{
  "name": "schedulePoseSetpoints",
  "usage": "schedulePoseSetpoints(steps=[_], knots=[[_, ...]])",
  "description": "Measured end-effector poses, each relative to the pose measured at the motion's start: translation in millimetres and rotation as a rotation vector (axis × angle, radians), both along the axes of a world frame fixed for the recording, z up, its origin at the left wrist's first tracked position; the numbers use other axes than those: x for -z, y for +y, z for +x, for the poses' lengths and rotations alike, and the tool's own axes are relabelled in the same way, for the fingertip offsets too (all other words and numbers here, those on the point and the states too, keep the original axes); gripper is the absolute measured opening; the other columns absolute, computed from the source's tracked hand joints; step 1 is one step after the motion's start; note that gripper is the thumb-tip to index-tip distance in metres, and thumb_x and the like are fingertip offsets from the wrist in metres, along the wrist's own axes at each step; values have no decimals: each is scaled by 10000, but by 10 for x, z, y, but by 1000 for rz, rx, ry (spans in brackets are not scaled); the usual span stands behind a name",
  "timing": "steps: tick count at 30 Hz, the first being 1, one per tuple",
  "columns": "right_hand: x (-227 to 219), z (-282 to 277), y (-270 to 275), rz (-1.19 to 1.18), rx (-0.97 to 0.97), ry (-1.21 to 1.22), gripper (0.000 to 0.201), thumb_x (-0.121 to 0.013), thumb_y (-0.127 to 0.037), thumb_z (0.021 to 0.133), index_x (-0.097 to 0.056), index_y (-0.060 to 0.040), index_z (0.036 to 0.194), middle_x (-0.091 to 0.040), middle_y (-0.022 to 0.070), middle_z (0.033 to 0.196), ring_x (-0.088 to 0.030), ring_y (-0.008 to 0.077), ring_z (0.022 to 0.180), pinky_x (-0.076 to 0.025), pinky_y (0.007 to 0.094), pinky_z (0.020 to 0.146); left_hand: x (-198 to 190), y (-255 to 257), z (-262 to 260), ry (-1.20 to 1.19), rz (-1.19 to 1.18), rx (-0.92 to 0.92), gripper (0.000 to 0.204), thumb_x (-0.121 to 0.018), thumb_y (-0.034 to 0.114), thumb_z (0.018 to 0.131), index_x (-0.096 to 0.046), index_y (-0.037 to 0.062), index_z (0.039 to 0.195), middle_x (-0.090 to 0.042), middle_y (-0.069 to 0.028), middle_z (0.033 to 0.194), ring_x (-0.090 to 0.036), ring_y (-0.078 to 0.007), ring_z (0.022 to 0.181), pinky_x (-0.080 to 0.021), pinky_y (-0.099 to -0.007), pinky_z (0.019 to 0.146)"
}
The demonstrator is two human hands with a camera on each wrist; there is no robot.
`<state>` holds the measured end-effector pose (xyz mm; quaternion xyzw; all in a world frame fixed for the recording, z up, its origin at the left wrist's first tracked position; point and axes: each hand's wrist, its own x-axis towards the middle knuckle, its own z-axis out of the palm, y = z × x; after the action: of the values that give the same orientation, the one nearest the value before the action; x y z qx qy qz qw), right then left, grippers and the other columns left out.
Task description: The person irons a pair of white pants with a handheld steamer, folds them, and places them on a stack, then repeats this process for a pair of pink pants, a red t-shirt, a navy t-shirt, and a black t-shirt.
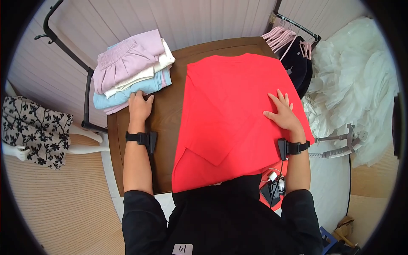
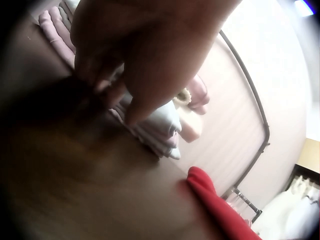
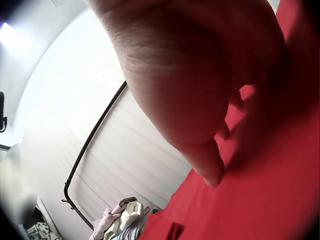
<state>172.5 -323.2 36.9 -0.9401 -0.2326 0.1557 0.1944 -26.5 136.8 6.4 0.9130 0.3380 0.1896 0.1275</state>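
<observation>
A red T-shirt (image 1: 225,106) lies spread over the right part of the brown table, a flap of it folded over toward the near side. On the shirt's right part rests my right hand (image 1: 284,112), fingers spread; the right wrist view shows the thumb and fingertips down on the red cloth (image 3: 240,200). At the table's back left is a stack of folded clothes: lilac shorts with a gathered waist (image 1: 127,59) on top, white and light blue garments (image 1: 123,95) below. My left hand (image 1: 140,106) is at the stack's front edge, fingertips against the light blue layer, thumb apart.
The brown table (image 1: 165,114) shows between stack and shirt. A black rack (image 1: 88,93) stands at the left beside a mannequin in a floral skirt (image 1: 38,131). Pink hangers (image 1: 280,38) and a white tulle gown (image 1: 348,76) are at the right. Devices with cables (image 1: 272,191) lie below the table's near right.
</observation>
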Motion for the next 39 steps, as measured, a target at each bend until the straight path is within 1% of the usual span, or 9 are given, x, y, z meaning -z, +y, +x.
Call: schedulePoseSetpoints(steps=[3,5,8,13,16,22,25,31,39], knots=[[-65,-31,-127,32,-44,-14,702,-721,-365,827,-451,-147,1438,-215,206,1580,-90,396,1483,-124,579,1163,5,-5,-111,4,6,43,386,-726,296,816,-631,-8,1034,-601,-223,1076,-553,-408,1030,-450,-452,923],[-18,-29,-326,379,-27,-19,585,-700,-289,852,-517,-95,1373,-309,219,1537,-243,372,1450,-258,460,1153,24,-19,-279,-159,-88,234,376,-717,247,829,-628,-6,1091,-610,-212,1133,-567,-381,1073,-450,-429,944],[-15,-244,-565,292,38,-170,516,-684,-228,860,-544,-51,1324,-375,228,1492,-351,368,1398,-340,377,1111,-59,-130,-550,-204,-171,259,366,-705,208,841,-627,-5,1129,-628,-198,1162,-593,-342,1098,-455,-400,952],[99,-436,-874,224,148,-257,527,-697,-213,839,-543,-33,1310,-392,240,1468,-345,398,1388,-323,415,1122,-178,-193,-728,-177,-339,133,307,-691,188,867,-640,-2,1102,-672,-147,1082,-641,-241,1007,-491,-331,883],[163,-614,-880,53,168,-272,614,-683,-294,859,-479,-58,1387,-301,235,1529,-214,454,1431,-200,507,1163,-505,-515,-488,-236,-525,296,283,-678,178,891,-631,-4,1102,-676,-115,1022,-640,-171,962,-512,-303,820],[206,-624,-838,23,179,-230,642,-649,-353,885,-439,-89,1431,-236,210,1567,-134,429,1463,-105,553,1169,-330,-826,685,-184,-381,375,484,-687,288,861,-559,3,1231,-661,-211,1073,-659,-330,956,-517,-410,820],[197,-620,-856,34,174,-218,643,-647,-353,887,-434,-95,1436,-226,198,1575,-118,419,1469,-88,557,1169,-419,-934,960,-93,-176,345,358,-664,249,863,-605,2,1116,-664,-225,1025,-644,-379,940,-512,-451,799],[149,-643,-825,26,183,-182,639,-654,-321,885,-431,-99,1441,-219,183,1583,-101,392,1481,-71,533,1178,-677,-939,891,-278,-175,290,174,-636,171,856,-616,2,819,-664,-186,814,-638,-373,804,-499,-466,710],[120,-643,-844,26,162,-162,634,-658,-296,883,-433,-97,1442,-214,180,1587,-101,378,1486,-76,500,1185,-440,-508,634,-368,-19,242,110,-632,109,822,-614,0,812,-630,-181,765,-611,-380,769,-485,-466,698]])
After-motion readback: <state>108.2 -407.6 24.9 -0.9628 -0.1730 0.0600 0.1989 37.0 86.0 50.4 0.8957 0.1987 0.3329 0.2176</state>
